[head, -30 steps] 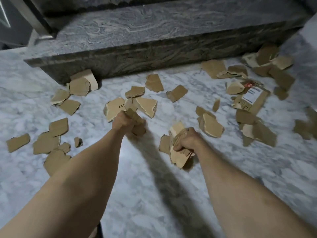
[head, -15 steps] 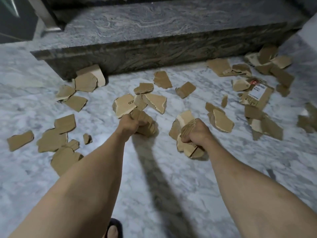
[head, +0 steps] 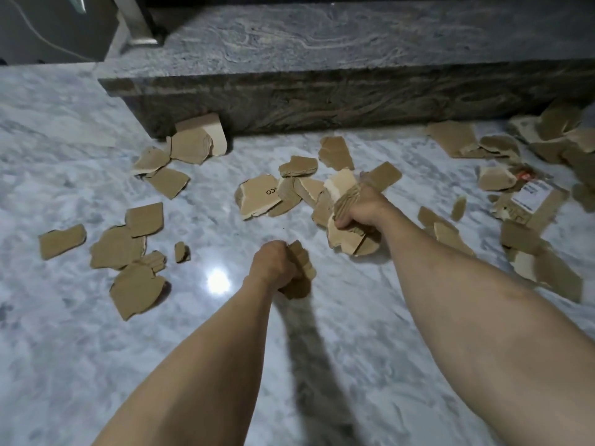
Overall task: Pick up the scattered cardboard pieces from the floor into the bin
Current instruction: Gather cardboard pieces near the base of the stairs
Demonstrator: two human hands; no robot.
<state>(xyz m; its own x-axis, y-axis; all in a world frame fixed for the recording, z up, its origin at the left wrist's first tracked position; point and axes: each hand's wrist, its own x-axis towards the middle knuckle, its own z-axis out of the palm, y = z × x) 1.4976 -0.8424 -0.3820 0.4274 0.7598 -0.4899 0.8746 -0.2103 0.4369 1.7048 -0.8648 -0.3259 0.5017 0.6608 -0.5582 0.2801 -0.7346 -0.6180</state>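
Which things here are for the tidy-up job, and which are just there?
For the job:
left hand with its cardboard bunch
right hand with its cardboard bunch
floor scraps
labelled piece

Just there:
stone step
marble floor
metal post

Cardboard pieces [head: 135, 289] are showing plain tan-brown, some with paler torn edges. One piece [head: 259, 196] is bearing black letters. The floor [head: 80, 365] is showing white marble with grey veining. The step [head: 322, 101] is showing dark grey swirled stone.
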